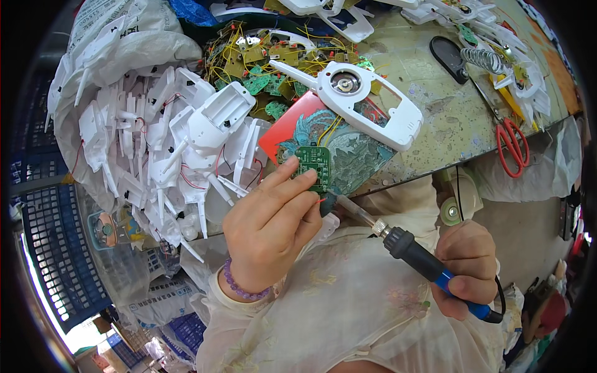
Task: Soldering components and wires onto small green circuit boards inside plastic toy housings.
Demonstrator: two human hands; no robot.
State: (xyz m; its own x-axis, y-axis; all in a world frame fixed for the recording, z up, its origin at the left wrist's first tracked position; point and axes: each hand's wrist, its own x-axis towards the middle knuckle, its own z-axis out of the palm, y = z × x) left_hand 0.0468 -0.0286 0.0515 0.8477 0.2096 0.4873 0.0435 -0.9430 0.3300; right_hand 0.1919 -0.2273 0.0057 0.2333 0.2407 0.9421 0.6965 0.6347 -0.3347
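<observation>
My left hand [267, 221], a purple bead bracelet at its wrist, presses its fingers on a green circuit board [314, 163]. A short red wire end shows by its thumb and fingertips. Beneath the board lies a red and teal patterned flat piece [360, 158] near the table edge. My right hand [466, 267] is closed round the handle of a soldering iron [416, 255], black and blue. The iron's tip points at the board's lower right corner. Yellow wires rise from behind the board toward a white plastic housing [373, 102] with a round speaker.
A sack [124, 56] on the left overflows with white plastic housings [174, 137], some with red wires. Behind the board sits a heap of small circuit boards with yellow wires [273, 56]. Red-handled scissors [511, 146] and a metal coil spring [482, 60] lie at the right.
</observation>
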